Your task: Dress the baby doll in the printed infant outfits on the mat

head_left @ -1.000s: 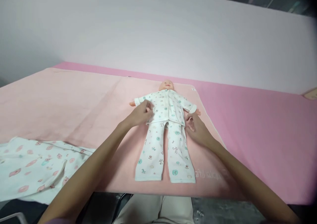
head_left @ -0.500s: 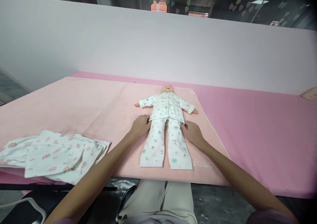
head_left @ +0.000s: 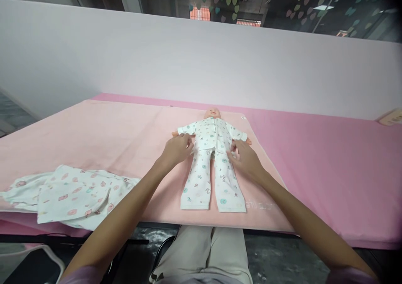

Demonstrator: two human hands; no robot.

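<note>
A baby doll point(head_left: 212, 112) lies on its back on the peach mat, with its arms spread. It wears a white printed shirt point(head_left: 207, 135) and matching trousers point(head_left: 197, 185), whose legs lie flat toward me. My left hand point(head_left: 178, 149) is beside the shirt's left side, below the sleeve, with bent fingers apart. On the other side, my right hand point(head_left: 247, 158) is near the hem and trouser waist, its thumb and forefinger apart. Neither hand visibly grips cloth. The hem covers the trousers' waistband.
Folded white baby clothes point(head_left: 75, 194) with pink prints lie at the mat's left front. The peach mat point(head_left: 125, 129) covers part of a pink table surface point(head_left: 329, 171). A white partition point(head_left: 201, 62) stands behind. A pale object point(head_left: 390, 117) sits at the far right.
Both hands have moved up from the trousers' upper sides to beside the shirt, and their fingers have loosened. The view has tilted up slightly.
</note>
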